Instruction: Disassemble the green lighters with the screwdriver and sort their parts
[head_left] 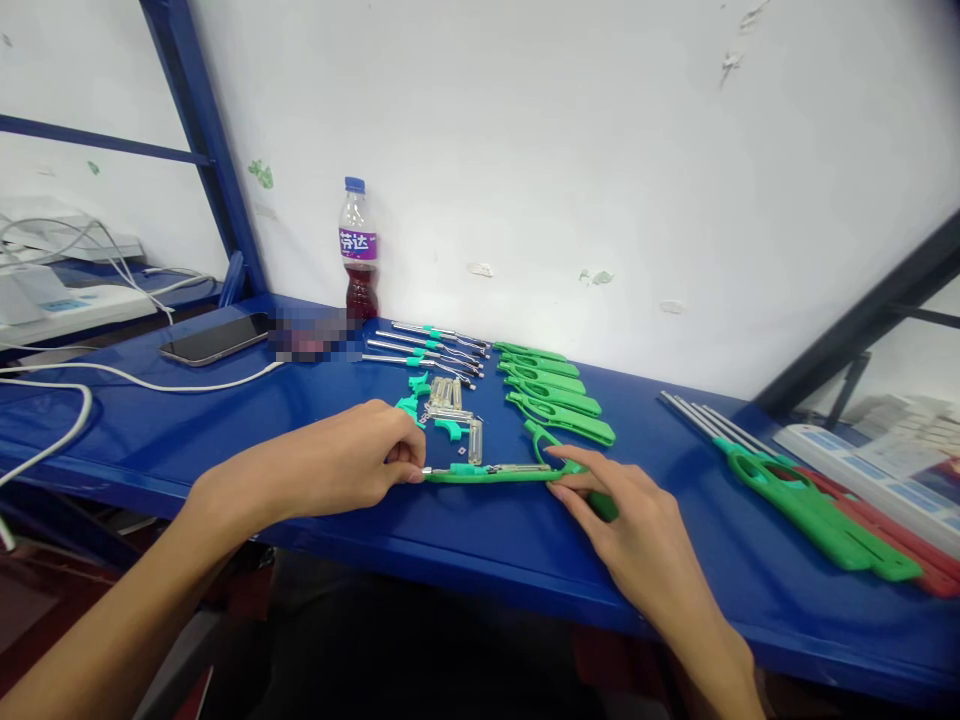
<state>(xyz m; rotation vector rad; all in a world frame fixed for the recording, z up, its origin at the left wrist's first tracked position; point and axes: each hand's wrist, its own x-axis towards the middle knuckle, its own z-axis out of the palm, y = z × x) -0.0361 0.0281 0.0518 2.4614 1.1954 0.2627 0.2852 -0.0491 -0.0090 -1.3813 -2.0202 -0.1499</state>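
A green lighter shell [495, 479] lies lower centre of the frame, open side showing, its long axis running nearly level from left to right, roughly along the blue table's [465, 545] front edge. It spans the gap between the hands, so neither is nearer: the left hand [375, 455] pinches the metal tube [427, 471] at its left end, thumb against curled fingers, while the right hand [630, 510] grips the handle end between thumb and fingers. Just above it sit clear fuel tanks [447, 393] and teal triggers [450, 430]; farther up, metal rods with wires [427, 350] lie left of a row of green shell halves [551, 385]. Green-handled lighters [802, 500] rest at the right, beside a white power strip [862, 470]; a phone [217, 340] and a bottle [358, 250] occupy the upper left.
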